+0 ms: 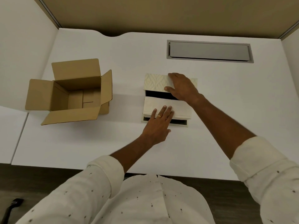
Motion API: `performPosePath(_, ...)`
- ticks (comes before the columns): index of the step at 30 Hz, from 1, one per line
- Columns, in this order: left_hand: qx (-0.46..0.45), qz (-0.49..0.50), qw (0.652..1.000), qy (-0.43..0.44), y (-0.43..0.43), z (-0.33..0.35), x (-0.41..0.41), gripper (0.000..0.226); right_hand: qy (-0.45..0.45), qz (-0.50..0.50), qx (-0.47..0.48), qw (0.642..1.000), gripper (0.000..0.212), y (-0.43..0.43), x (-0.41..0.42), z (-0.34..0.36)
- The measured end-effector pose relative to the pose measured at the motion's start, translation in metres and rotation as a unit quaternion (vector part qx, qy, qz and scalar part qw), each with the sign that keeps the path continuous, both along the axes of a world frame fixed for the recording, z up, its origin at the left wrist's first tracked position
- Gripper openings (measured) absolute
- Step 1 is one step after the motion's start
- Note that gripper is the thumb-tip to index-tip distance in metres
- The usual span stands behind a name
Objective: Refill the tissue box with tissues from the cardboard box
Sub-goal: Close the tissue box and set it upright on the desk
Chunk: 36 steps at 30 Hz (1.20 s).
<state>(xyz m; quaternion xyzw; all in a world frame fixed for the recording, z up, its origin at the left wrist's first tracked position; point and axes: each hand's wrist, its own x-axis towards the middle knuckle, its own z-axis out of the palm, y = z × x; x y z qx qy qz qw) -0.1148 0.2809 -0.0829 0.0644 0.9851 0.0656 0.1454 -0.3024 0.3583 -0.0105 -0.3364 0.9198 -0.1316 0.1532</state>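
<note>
The cream tissue box [145,119] lies open at the desk's middle, its patterned lid [155,82] raised at the far side. A white stack of tissues [179,109] rests in the box, covering most of its dark inside. My left hand [159,121] presses flat on the stack's near edge, fingers spread, a gold ring on one finger. My right hand [182,88] grips the lid's right part, thumb under its front edge. The brown cardboard box [71,92] stands to the left with all flaps open; its inside looks bare.
A grey cable hatch [209,51] is set into the white desk [113,143] at the back right. Beige partition walls enclose the desk. A dark object [11,207] lies on the floor at the lower left.
</note>
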Motion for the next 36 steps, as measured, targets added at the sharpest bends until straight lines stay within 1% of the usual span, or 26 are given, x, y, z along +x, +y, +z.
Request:
performPosePath(3, 0.008, 0.001, 1.000, -0.009, -0.002, 0.001, -0.002, 0.085, 0.004, -0.005, 0.001, 1.000, 0.073, 0.002, 0.007, 0.003)
performPosePath(8, 0.002, -0.009, 1.000, -0.010, -0.005, 0.002, -0.002, 0.085, 0.046, -0.020, 0.000, 0.999, 0.068, 0.006, 0.025, 0.006)
performPosePath(15, -0.027, -0.027, 0.999, 0.011, -0.007, -0.007, 0.005, 0.095, 0.093, -0.045, -0.039, 0.994, 0.062, 0.017, 0.055, -0.005)
performPosePath(20, -0.020, -0.019, 0.999, 0.025, -0.005, -0.006, 0.002, 0.094, 0.109, -0.053, -0.057, 0.991, 0.060, 0.021, 0.069, -0.009)
performPosePath(26, -0.028, -0.034, 0.997, 0.057, -0.008, -0.011, 0.008, 0.095, 0.123, -0.046, -0.071, 0.989, 0.059, 0.029, 0.079, -0.011)
performPosePath(29, -0.003, -0.064, 0.995, 0.078, -0.014, -0.013, 0.013, 0.088, 0.134, -0.039, -0.074, 0.987, 0.061, 0.033, 0.084, -0.013)
performPosePath(32, 0.035, -0.143, 0.981, 0.122, -0.023, -0.014, 0.025, 0.072, 0.141, -0.035, -0.074, 0.987, 0.062, 0.036, 0.089, -0.015)
performPosePath(34, 0.035, -0.153, 0.975, 0.159, -0.027, -0.014, 0.035, 0.064, 0.146, -0.034, -0.077, 0.986, 0.060, 0.038, 0.092, -0.015)
performPosePath(36, 0.024, -0.145, 0.973, 0.177, -0.028, -0.014, 0.044, 0.061, 0.146, -0.030, -0.074, 0.986, 0.061, 0.040, 0.096, -0.017)
